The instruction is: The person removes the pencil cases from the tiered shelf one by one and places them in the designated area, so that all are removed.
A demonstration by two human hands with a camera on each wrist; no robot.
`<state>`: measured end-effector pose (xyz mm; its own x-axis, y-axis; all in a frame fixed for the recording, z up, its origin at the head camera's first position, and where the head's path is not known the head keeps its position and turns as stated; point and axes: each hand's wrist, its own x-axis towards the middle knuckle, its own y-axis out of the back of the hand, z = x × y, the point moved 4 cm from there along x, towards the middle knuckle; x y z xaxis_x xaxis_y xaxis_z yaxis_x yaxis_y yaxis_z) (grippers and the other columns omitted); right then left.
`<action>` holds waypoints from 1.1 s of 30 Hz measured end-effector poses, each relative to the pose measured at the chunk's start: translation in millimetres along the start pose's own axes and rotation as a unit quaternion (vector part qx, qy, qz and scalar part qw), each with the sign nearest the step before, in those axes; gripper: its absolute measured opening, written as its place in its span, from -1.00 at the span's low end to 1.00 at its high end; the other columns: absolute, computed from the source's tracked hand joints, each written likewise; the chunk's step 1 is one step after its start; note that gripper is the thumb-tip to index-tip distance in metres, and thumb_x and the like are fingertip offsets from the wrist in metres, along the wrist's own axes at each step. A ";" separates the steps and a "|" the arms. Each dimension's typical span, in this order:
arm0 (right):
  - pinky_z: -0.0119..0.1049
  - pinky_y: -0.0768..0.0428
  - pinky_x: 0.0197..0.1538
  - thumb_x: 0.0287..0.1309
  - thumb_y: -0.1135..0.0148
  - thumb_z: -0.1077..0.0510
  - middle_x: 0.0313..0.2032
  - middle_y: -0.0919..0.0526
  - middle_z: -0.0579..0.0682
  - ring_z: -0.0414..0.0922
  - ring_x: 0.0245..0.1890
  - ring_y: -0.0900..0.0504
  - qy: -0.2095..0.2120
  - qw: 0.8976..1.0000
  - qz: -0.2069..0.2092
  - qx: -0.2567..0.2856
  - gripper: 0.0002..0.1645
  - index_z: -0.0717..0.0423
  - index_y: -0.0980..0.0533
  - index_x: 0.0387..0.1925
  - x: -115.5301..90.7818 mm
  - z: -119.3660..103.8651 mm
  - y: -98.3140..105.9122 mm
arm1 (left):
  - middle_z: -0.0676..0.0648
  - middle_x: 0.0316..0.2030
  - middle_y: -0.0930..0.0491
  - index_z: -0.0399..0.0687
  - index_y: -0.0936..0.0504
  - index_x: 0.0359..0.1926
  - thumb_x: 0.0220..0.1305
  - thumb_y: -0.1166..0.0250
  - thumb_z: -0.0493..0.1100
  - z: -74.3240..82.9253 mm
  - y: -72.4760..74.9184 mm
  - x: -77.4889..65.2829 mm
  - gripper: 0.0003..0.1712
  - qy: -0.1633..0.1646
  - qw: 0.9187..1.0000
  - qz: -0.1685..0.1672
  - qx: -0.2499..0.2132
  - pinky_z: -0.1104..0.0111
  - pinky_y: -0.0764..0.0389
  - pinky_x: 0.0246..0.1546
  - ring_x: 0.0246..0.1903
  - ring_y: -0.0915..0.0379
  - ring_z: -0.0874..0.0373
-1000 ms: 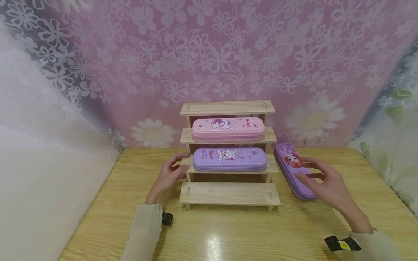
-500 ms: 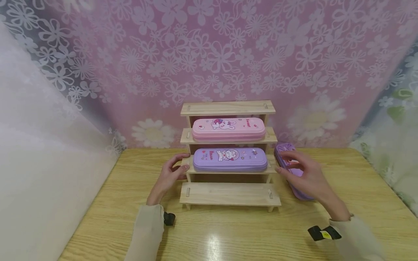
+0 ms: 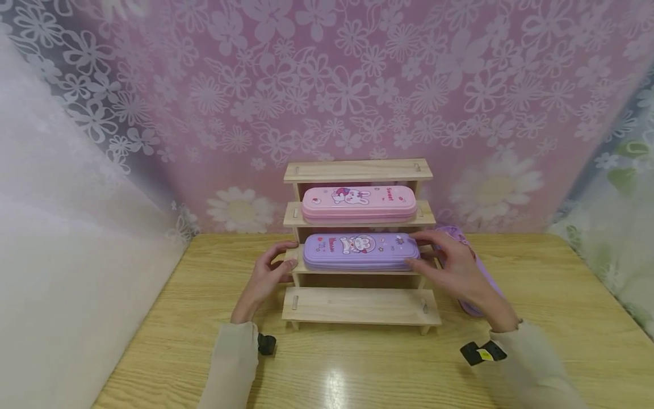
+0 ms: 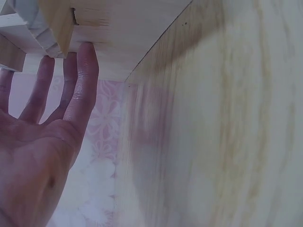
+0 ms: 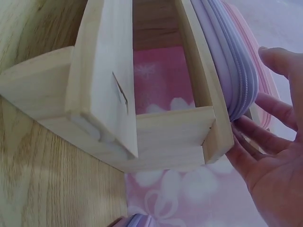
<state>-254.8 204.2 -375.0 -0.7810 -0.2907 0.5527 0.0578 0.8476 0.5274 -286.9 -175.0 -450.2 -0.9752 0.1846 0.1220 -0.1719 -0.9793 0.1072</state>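
Note:
A stepped wooden display shelf (image 3: 360, 304) stands on the table. Across its second-lowest tier lies a lavender pencil case (image 3: 360, 258) with a rabbit picture; the tier above bears a pink pencil case (image 3: 360, 204). My left hand (image 3: 263, 278) holds the left end of the lavender case's tier. Its fingers (image 4: 83, 90) reach behind the board; the thumb is hidden in the left wrist view. My right hand (image 3: 460, 272) is spread around the lavender case's right end. In the right wrist view, some fingertips are behind that end and the thumb (image 5: 274, 59) appears apart from it.
A purple pencil case (image 3: 472, 309) lies on the table right of the shelf, partly hidden by my right hand. The wooden table (image 3: 383, 369) runs back to a pink floral curtain (image 3: 357, 85). Black bands (image 3: 265, 344) sit on both wrists.
My right hand has moved left from over the purple pencil case to the lavender case's right end. My left hand stays at the shelf. The pencil cases show no clear movement.

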 end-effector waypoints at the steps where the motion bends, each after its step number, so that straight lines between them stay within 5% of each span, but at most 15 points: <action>1: -0.47 -0.70 -0.02 0.05 -0.51 0.39 0.06 -0.65 0.16 -0.35 -0.05 -0.65 -0.003 1.000 -0.002 -0.003 -0.42 0.23 -0.57 0.15 0.5 0.1 -1.3 | -0.15 0.31 -0.41 -0.10 -0.49 0.32 0.45 -0.26 -0.21 -0.4 0.2 0.1 -0.54 0.000 1.000 0.000 -0.001 -0.22 -0.68 -0.06 -0.16 -0.62 0.15; 8: -0.52 -0.66 -0.04 0.06 -0.56 0.24 0.09 -0.64 0.08 -0.34 -0.05 -0.57 -0.013 0.998 -0.029 -0.053 -0.42 0.11 -0.59 0.14 1.5 3.2 -8.0 | -0.14 0.31 -0.41 -0.04 -0.50 0.31 0.45 -0.27 -0.19 -5.4 2.9 2.9 -0.55 -0.001 1.000 -0.005 -0.002 -0.09 -0.73 -0.10 -0.16 -0.62 0.17; 17: -0.52 -0.60 -0.01 -0.08 -0.67 0.16 0.01 -0.57 0.00 -0.21 -0.09 -0.59 -0.053 0.997 -0.043 -0.046 -0.38 0.05 -0.55 0.03 -0.8 5.3 -11.0 | -0.15 0.30 -0.41 -0.11 -0.48 0.31 0.45 -0.26 -0.22 -4.3 2.2 1.4 -0.54 -0.002 1.000 -0.004 -0.008 0.07 -0.77 -0.17 -0.15 -0.62 0.18; 27: -0.29 -0.54 -0.19 -0.06 -0.67 0.06 -0.16 -0.60 0.00 -0.10 -0.25 -0.58 -0.092 0.992 -0.075 -0.038 -0.31 0.00 -0.42 0.04 1.0 6.3 -17.0 | -0.14 0.29 -0.41 -0.10 -0.50 0.30 0.45 -0.26 -0.22 -4.2 2.4 2.1 -0.56 -0.003 1.000 -0.001 -0.007 0.04 -0.76 -0.15 -0.15 -0.62 0.16; 33: -0.36 -0.55 -0.23 -0.18 -0.72 0.12 -0.16 -0.52 0.00 -0.16 -0.28 -0.53 -0.087 0.993 -0.071 -0.016 -0.25 0.06 -0.41 -0.01 -1.5 4.0 -14.9 | -0.16 0.30 -0.40 -0.13 -0.49 0.31 0.45 -0.26 -0.23 -5.8 2.5 2.6 -0.55 -0.001 1.000 0.000 -0.008 -0.10 -0.73 -0.11 -0.17 -0.61 0.16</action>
<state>-257.0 193.7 -386.2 -0.8784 -0.3232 0.3520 -0.0436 0.7877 0.6145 -290.7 -177.4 -455.3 -0.9748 0.1855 0.1242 -0.1748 -0.9803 0.0918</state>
